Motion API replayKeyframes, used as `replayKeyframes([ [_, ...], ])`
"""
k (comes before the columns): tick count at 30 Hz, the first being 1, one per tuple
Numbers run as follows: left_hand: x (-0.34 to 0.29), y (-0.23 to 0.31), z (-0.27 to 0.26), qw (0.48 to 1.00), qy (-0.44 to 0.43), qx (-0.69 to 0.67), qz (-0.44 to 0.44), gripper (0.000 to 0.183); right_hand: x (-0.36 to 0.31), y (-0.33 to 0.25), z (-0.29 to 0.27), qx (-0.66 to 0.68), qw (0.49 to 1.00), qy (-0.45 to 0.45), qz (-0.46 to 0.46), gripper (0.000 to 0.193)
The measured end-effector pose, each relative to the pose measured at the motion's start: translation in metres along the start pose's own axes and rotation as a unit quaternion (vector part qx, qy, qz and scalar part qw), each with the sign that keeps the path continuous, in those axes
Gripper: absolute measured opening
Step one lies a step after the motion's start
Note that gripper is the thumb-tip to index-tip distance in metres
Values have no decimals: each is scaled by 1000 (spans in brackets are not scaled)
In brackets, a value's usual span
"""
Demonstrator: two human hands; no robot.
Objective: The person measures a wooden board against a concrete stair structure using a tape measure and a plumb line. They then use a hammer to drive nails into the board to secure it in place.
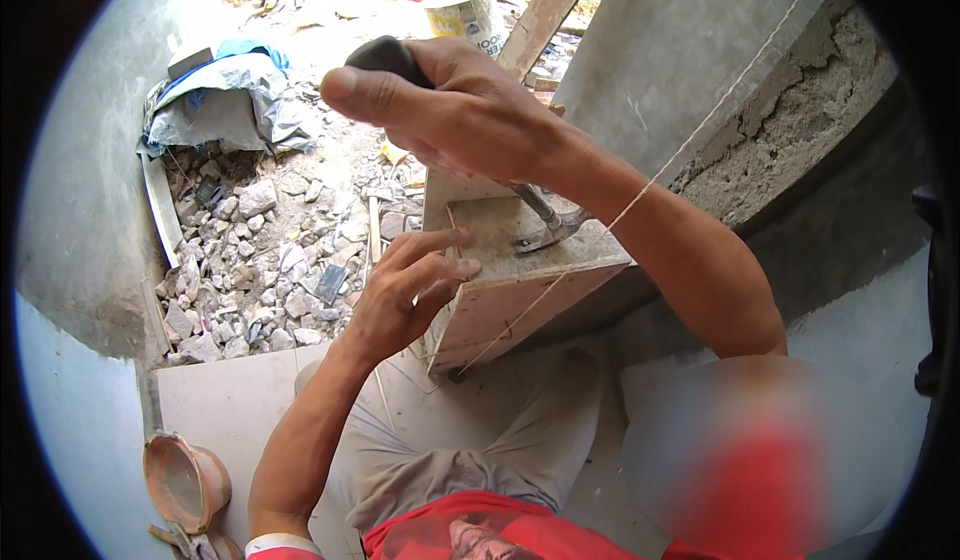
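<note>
My right hand [480, 110] is raised and wrapped round the black-handled claw hammer [548, 222]. Its metal head is low over a wooden box-like form [540, 310] made of boards; whether it touches the wood I cannot tell. At the near left corner of this form is my left hand [400, 285], its fingers stretched and apart over the board's edge. A thin sliver [453, 222] stands by those fingertips; whether they pinch it is unclear. The form stands just beyond my knees, and my right wrist hides part of the hammer's handle.
A taut string [700, 125] slants past my right forearm. Broken rubble [255, 260] covers the ground at left, with a blue-grey sheet [240, 90] behind. An orange-brown bucket [212, 480] lies on the tiled floor [230, 400]. A pale bucket [468, 15] and leaning plank [550, 15] stand farther back.
</note>
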State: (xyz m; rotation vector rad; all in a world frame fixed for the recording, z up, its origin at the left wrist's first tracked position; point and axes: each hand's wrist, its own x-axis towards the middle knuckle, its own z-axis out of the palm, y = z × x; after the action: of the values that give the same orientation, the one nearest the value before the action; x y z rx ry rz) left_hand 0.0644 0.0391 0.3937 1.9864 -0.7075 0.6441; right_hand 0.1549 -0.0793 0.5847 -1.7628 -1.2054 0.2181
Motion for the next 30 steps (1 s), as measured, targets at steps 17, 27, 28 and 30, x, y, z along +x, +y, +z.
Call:
replayKeyframes([
  [17, 1, 2, 1, 997, -32, 60, 36, 46, -17, -6, -20, 54, 997, 17, -43, 45],
  [27, -2, 3, 0, 995, -47, 79, 25, 51, -40, -3, -48, 165, 982, 95, -8, 40],
  [28, -1, 2, 1, 996, -45, 71, 29, 52, -42, -2, -47, 178, 978, 108, -8, 40],
  [30, 0, 2, -1, 996, -45, 61, 35, 53, -52, -4, -52, 236, 959, 153, -19, 41],
])
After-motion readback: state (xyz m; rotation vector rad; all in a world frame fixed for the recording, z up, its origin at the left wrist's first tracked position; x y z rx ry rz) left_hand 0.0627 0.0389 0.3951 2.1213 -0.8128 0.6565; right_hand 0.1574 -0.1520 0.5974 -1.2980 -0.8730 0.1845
